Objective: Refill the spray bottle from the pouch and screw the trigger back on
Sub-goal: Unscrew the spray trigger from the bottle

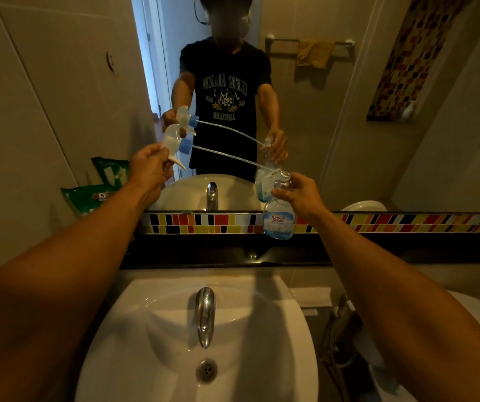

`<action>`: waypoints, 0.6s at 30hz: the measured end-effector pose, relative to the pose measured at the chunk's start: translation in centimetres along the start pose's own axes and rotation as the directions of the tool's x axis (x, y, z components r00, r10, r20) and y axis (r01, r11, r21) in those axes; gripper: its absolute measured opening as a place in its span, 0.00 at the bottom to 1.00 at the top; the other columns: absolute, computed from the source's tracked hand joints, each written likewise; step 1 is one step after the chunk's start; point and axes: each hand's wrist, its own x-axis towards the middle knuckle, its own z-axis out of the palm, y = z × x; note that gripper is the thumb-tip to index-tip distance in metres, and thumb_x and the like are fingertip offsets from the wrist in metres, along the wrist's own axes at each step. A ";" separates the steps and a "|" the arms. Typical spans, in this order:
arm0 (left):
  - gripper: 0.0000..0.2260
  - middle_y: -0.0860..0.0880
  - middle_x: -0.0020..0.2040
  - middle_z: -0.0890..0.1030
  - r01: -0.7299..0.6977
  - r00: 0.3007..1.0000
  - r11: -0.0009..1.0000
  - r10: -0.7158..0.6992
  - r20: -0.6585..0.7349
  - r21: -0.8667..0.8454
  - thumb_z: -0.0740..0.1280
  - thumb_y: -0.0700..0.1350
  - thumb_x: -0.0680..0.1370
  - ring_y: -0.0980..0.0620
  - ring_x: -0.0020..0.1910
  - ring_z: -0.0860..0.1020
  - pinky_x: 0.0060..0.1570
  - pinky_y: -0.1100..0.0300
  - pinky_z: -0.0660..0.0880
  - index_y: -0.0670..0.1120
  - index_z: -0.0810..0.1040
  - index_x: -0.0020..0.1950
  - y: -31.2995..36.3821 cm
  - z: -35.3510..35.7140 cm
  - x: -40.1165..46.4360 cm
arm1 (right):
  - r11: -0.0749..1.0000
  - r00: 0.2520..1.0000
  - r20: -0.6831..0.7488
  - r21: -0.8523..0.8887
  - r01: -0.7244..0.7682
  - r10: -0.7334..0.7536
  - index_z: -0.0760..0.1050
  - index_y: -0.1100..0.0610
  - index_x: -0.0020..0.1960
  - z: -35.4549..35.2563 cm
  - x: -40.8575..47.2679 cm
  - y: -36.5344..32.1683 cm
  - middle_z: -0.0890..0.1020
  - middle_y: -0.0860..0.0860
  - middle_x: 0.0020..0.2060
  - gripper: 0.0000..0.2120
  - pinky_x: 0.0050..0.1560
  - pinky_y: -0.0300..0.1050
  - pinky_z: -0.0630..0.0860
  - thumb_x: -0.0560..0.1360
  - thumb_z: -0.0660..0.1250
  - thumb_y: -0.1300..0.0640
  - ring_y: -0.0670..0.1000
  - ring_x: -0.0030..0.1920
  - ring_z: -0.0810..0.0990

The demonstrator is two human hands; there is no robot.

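Left hand (149,166) is raised before the mirror (305,97), fingers closed around the trigger head (173,140); its dip tube (227,158) slants toward the open bottle neck, tip at the mouth. Right hand (299,195) has fingers wrapped around the neck of the spray bottle (278,221), held upright above the table (233,253) behind the sink (175,329); a green pouch (88,198) leans against the left wall.
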 end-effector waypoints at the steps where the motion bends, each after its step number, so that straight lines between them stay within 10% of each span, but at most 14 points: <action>1: 0.13 0.47 0.48 0.81 0.018 1.000 1.000 -0.018 -0.013 0.002 0.65 0.43 0.81 0.55 0.40 0.78 0.43 0.62 0.77 0.45 0.78 0.65 -0.6 -0.2 -0.1 | 1.000 1.000 0.004 0.002 -0.001 0.001 0.77 0.60 0.64 0.1 -0.1 0.1 0.84 0.58 0.58 0.18 0.62 0.61 0.80 0.75 0.74 0.65 0.57 0.58 0.84; 18: 0.14 0.38 0.59 0.79 0.421 0.897 0.889 -0.378 -0.231 0.179 0.63 0.35 0.81 0.47 0.52 0.79 0.50 0.56 0.79 0.38 0.76 0.67 -18.5 -1.0 -1.4 | 1.000 0.993 0.118 -0.022 0.014 -0.011 0.78 0.56 0.65 4.7 0.5 4.2 0.84 0.47 0.54 0.19 0.53 0.49 0.82 0.75 0.75 0.63 0.47 0.54 0.83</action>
